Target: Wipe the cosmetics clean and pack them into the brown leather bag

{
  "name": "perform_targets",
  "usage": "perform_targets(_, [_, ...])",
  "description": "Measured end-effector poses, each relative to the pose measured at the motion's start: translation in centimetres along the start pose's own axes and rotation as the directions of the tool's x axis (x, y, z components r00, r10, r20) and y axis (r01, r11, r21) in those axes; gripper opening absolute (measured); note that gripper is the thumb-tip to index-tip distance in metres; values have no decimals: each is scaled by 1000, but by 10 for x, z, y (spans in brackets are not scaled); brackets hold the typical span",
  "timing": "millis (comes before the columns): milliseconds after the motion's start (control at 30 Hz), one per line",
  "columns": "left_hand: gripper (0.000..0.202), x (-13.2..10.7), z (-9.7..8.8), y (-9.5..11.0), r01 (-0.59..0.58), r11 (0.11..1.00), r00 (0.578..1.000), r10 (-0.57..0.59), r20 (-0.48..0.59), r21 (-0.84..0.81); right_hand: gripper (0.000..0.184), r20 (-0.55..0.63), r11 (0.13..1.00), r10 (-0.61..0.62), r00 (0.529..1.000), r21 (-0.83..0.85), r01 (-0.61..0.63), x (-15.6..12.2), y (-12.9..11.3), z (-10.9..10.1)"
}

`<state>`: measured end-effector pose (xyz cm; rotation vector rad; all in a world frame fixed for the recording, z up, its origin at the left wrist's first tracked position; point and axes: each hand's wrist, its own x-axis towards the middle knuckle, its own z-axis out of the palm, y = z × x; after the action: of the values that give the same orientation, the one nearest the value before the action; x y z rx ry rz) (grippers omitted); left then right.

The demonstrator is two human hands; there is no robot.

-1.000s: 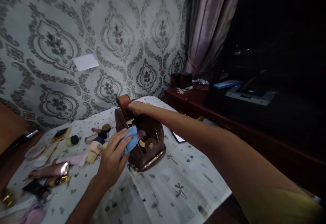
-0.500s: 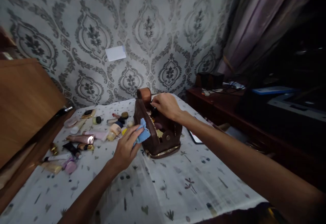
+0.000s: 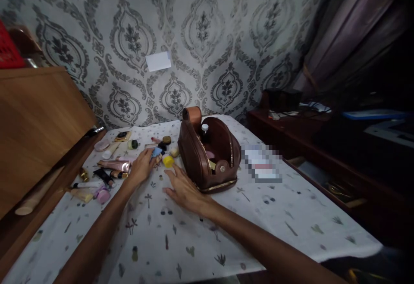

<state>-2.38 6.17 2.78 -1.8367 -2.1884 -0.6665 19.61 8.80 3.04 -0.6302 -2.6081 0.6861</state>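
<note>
A brown leather toiletry bag [image 3: 190, 152] stands unzipped on the table, with a dark bottle with a white cap [image 3: 205, 129] showing inside. My left hand [image 3: 141, 166] is closed on a blue cloth [image 3: 157, 151] among the cosmetics left of the bag; whether its fingers also grip a jar beneath is hidden. My right hand [image 3: 185, 189] is open and empty, fingers apart, in front of the bag's left side. Just beyond its fingertips is a small yellow-lidded jar [image 3: 167, 160]. A dark-lidded jar [image 3: 166, 139] lies behind the cloth.
Several cosmetics spread over the left of the patterned tablecloth [image 3: 190, 251], among them a pink tube [image 3: 117, 165] and a purple round container [image 3: 103, 195]. A wooden cabinet [image 3: 42, 124] borders the left. A pixelated flat object [image 3: 263, 165] lies right of the bag, near an open drawer [image 3: 323, 182].
My right hand has come out of the bag's opening and down to its front left. My left hand has moved with the blue cloth away from the bag to the cosmetics. The view has shifted.
</note>
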Motion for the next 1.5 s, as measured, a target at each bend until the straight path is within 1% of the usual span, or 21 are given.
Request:
perform_targets(33, [32,1,0,-2,4,1000,1000,-4,22,8,52,-22,999,33,999,33,-32,5,4,10])
perform_targets(100, [30,6,0,-7,39,999,998,-41,45,30,58,-89,993,69,994,104,-60,17,10,26])
perform_targets(200, [32,21,-1,-20,122,990,991,-126,49,63,59,-186,976,119,975,205,-80,34,18,43])
perform_targets(267, [33,35,0,-31,156,985,986,-160,53,70,60,-222,961,156,963,260,-96,42,24,52])
perform_targets(367, [43,53,6,-44,132,990,985,-137,105,48,60,-263,946,174,949,312,-87,46,33,63])
perform_targets(467, [52,65,16,-53,83,997,977,-82,199,5,61,-282,941,160,946,333,-60,44,41,69])
perform_targets(533, [52,70,19,-58,76,997,968,-69,241,-21,62,-285,938,159,945,342,-54,42,42,70])
perform_targets(633, [44,74,20,-63,99,993,962,-79,262,-62,63,-292,936,156,944,348,-47,41,41,69])
perform_targets(733, [26,73,16,-65,139,983,961,-105,257,-118,61,-291,938,141,946,344,-33,41,40,66])
perform_targets(800, [17,69,14,-65,177,970,962,-136,235,-164,57,-295,942,120,948,335,-15,40,39,64])
perform_targets(833, [17,66,12,-64,200,961,963,-157,219,-190,55,-299,945,108,948,327,-4,40,39,64])
perform_targets(1000, [37,44,1,-61,299,876,954,-265,140,-378,53,-306,974,48,951,223,23,39,38,66])
perform_targets(1133, [47,16,-12,-52,359,767,930,-340,136,-532,47,-343,983,26,939,179,38,37,33,62])
perform_targets(1200, [48,-2,-17,-43,383,712,918,-364,158,-588,40,-390,973,19,921,220,73,36,29,57])
perform_targets(1233, [48,-12,-19,-36,390,688,915,-366,172,-612,38,-409,960,28,912,267,90,36,26,54])
perform_targets(1300, [49,-31,-23,-20,394,645,914,-352,204,-654,39,-418,904,94,904,417,99,37,21,50])
perform_targets(1333, [48,-40,-25,-12,395,626,914,-339,222,-672,42,-390,854,147,909,514,83,38,19,48])
perform_targets(1400, [47,-56,-27,4,376,602,925,-282,253,-704,49,-273,715,257,927,699,8,40,17,48])
perform_targets(1433, [46,-62,-29,10,356,602,935,-238,265,-715,50,-208,644,297,932,764,-35,40,17,48])
perform_targets(1467, [45,-67,-30,15,333,606,942,-189,276,-722,50,-154,585,321,934,808,-67,39,17,48])
perform_targets(1500, [44,-71,-31,18,314,613,947,-147,285,-725,49,-119,544,331,936,835,-86,38,18,48])
